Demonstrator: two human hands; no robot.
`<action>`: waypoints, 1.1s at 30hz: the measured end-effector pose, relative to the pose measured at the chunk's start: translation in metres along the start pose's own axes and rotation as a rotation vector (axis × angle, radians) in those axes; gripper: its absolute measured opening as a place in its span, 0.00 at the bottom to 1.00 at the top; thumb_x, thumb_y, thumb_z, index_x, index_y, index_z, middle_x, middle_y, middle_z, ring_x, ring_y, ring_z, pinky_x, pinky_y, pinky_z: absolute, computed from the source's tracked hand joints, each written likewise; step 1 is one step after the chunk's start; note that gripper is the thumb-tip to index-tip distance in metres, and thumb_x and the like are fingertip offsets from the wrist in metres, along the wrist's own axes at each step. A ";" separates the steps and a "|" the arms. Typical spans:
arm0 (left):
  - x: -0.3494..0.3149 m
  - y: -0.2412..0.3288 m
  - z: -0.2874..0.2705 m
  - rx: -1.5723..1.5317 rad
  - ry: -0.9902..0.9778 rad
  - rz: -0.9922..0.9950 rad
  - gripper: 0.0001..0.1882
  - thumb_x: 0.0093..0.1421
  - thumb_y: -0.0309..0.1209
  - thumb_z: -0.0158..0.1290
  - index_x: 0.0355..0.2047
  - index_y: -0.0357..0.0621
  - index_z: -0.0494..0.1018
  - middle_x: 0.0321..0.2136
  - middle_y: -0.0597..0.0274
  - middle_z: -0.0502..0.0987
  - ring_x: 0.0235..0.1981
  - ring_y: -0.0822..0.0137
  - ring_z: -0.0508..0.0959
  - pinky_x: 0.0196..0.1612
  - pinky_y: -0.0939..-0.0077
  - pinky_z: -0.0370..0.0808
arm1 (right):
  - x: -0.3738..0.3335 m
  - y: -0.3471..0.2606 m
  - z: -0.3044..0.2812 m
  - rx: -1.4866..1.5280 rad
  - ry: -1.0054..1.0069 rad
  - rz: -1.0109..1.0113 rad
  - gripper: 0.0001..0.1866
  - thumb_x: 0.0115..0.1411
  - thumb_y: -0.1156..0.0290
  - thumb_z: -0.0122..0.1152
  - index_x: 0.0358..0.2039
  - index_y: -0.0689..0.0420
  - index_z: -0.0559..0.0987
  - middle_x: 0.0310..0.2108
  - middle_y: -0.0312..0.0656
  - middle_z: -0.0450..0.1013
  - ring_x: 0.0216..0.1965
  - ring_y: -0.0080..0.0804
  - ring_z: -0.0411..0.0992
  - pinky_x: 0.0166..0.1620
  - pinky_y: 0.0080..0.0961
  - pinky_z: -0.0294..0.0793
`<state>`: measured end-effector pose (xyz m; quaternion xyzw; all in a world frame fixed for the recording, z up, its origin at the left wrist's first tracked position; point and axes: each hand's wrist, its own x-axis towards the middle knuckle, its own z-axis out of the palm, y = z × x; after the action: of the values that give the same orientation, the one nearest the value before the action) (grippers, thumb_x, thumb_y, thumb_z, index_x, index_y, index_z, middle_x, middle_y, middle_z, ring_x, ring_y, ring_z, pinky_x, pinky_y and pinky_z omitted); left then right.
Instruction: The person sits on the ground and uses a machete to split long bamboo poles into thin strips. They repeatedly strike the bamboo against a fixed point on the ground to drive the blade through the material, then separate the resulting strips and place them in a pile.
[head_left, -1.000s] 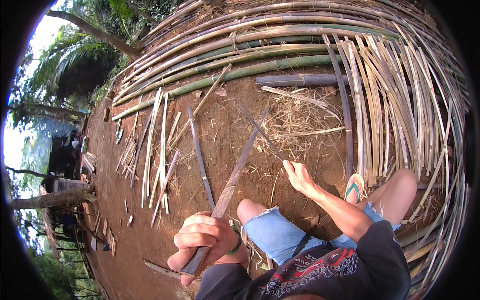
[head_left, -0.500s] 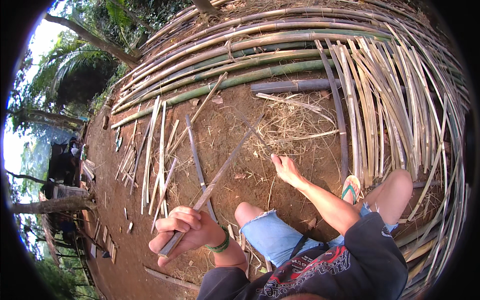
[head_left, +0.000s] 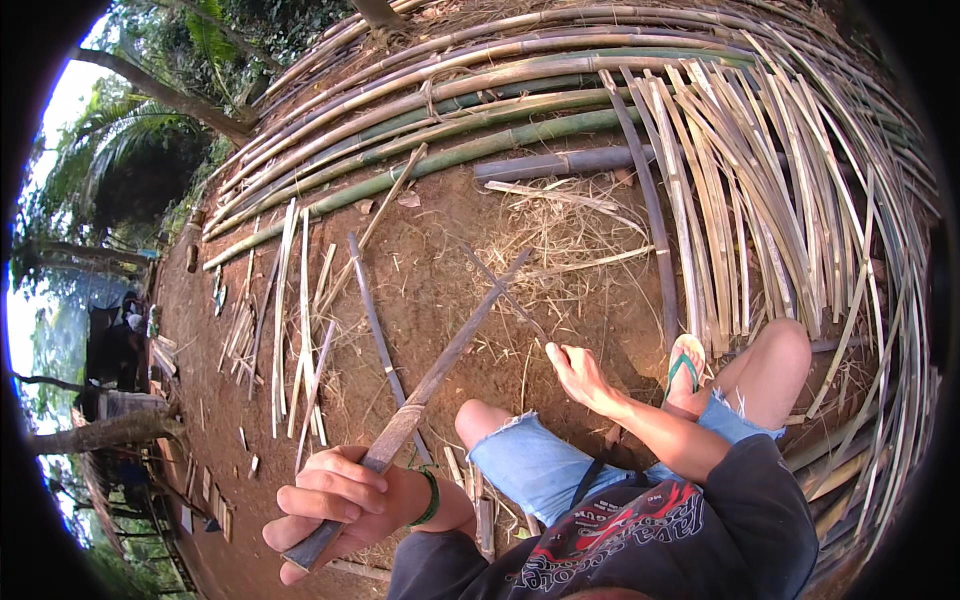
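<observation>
My left hand (head_left: 325,497), with a green cord band at the wrist, is closed around the lower part of a long bamboo strip (head_left: 435,378). The strip slants up and away to the right, its dark weathered face showing. In front of my knees, my right hand (head_left: 585,380) is closed on a long thin knife (head_left: 522,312), seen nearly edge-on, its handle hidden in the fingers. Near the strip's far tip the blade crosses it; whether they touch I cannot tell.
Many pale split bamboo strips (head_left: 745,200) lie stacked at the right. Long whole bamboo poles (head_left: 450,165) run across the back. Fibrous shavings (head_left: 570,235) cover soil beyond my hands, a dark strip (head_left: 375,320) lies left of centre, and loose slats (head_left: 287,320) are farther left.
My left hand has come lower and nearer, and the bamboo strip has rolled so more of its broad dark face shows. The whole view has shifted slightly; the knife still crosses near the tip.
</observation>
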<state>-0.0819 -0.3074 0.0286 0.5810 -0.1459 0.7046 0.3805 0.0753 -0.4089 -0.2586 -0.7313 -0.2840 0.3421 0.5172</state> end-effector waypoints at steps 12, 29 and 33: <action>-0.026 0.011 -0.006 -0.068 0.131 0.106 0.25 0.70 0.54 0.33 0.24 0.48 0.55 0.16 0.67 0.63 0.08 0.77 0.65 0.12 0.85 0.68 | 0.012 0.012 0.009 -0.018 -0.115 -0.246 0.29 0.67 0.50 0.47 0.20 0.65 0.71 0.11 0.51 0.62 0.14 0.38 0.66 0.22 0.37 0.64; -0.023 0.006 0.017 -0.141 0.043 0.074 0.21 0.71 0.46 0.35 0.22 0.50 0.56 0.16 0.71 0.61 0.10 0.78 0.63 0.16 0.83 0.67 | 0.085 0.101 -0.003 -0.294 0.075 0.121 0.32 0.67 0.48 0.47 0.20 0.67 0.71 0.15 0.60 0.67 0.18 0.52 0.70 0.24 0.45 0.64; -0.027 0.002 0.010 -0.064 0.121 0.115 0.17 0.72 0.40 0.34 0.25 0.51 0.57 0.17 0.70 0.60 0.11 0.78 0.62 0.17 0.83 0.65 | 0.037 0.006 -0.006 -0.122 -0.125 -0.129 0.28 0.66 0.51 0.50 0.20 0.65 0.70 0.14 0.57 0.65 0.17 0.51 0.68 0.24 0.42 0.64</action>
<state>-0.0752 -0.3252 0.0065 0.5153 -0.1784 0.7542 0.3659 0.1029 -0.3856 -0.2705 -0.7189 -0.3824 0.3353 0.4739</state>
